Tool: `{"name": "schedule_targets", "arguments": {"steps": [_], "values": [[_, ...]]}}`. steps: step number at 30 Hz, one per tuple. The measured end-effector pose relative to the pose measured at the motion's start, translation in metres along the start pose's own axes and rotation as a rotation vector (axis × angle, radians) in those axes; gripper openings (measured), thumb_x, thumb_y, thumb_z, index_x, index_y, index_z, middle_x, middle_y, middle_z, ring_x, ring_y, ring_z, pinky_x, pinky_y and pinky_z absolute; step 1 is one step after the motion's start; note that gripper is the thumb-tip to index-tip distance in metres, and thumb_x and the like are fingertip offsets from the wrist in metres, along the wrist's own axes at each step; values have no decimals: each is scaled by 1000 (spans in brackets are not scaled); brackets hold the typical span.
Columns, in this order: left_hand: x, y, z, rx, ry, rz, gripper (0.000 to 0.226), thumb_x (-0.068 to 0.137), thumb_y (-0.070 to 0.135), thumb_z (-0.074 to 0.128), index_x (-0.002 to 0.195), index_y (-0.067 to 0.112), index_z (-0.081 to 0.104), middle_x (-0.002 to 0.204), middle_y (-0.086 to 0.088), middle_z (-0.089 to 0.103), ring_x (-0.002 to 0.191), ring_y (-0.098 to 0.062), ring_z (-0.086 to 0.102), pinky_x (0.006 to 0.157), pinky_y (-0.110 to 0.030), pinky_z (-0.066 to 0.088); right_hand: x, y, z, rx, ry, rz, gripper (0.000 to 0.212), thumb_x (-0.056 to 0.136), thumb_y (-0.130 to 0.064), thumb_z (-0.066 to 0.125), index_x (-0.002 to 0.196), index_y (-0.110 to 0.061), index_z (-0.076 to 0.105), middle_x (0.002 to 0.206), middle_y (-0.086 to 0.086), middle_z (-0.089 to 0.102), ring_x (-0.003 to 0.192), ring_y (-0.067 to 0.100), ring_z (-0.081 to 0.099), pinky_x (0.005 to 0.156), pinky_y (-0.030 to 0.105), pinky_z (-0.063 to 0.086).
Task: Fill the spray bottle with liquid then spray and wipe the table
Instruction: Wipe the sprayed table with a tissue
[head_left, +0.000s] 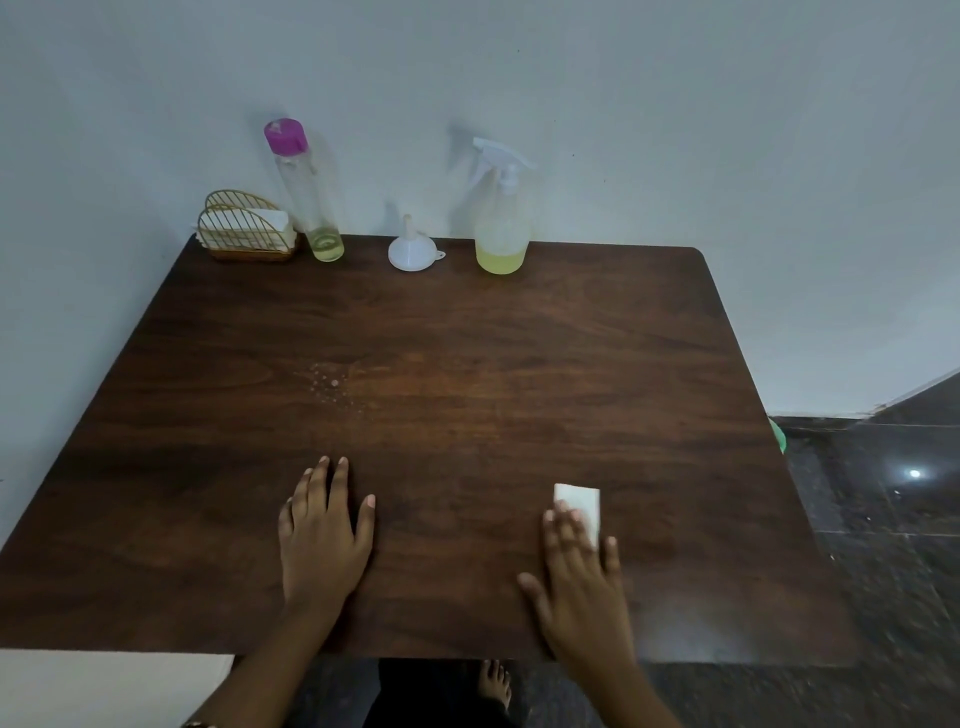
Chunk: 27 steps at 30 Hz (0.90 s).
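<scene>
The right hand (579, 582) presses a white tissue (581, 506) flat with straight fingers near the front edge of the table (467, 338). The left hand (322, 535) lies open beside it. The spray bottle (501, 218) stands at the back edge, with a few drops (330, 384) near the middle.

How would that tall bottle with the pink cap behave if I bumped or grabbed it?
The tall bottle is slim and high with only a little yellowish liquid at the bottom, so it is probably light and would tip easily if pushed near the cap. Its clear, smooth wall may be a bit slippery. On its side it would likely roll.
</scene>
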<state>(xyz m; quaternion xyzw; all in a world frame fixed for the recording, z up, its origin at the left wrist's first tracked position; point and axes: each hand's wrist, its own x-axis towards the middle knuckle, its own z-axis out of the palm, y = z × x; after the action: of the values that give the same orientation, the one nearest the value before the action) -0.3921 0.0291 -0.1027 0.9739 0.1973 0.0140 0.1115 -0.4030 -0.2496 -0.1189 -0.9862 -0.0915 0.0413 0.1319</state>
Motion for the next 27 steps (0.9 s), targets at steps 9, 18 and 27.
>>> {"name": "schedule_targets", "arguments": {"steps": [9,18,27], "values": [[-1,0,0,3,-12,-7,66,90,50,30,137,10,52,142,-15,51,133,-33,44,101,-55,39,50,-9,2,-94,63,172,78,92,-61,8,144,-10,36,151,5,35,139,19,33,112,52,14],[12,-4,-5,-34,-14,-22,68,87,53,32,137,12,52,141,-13,51,131,-33,45,99,-54,41,119,-67,9,-68,-33,-19,79,90,-64,8,148,-13,25,156,2,24,144,16,18,112,45,-6],[32,-15,-5,-32,-5,-83,71,87,54,28,139,9,49,143,-16,49,133,-35,43,101,-55,39,169,-70,-5,-24,-15,172,87,81,-66,-1,151,-14,2,160,3,5,147,15,1,115,47,-7]]}}
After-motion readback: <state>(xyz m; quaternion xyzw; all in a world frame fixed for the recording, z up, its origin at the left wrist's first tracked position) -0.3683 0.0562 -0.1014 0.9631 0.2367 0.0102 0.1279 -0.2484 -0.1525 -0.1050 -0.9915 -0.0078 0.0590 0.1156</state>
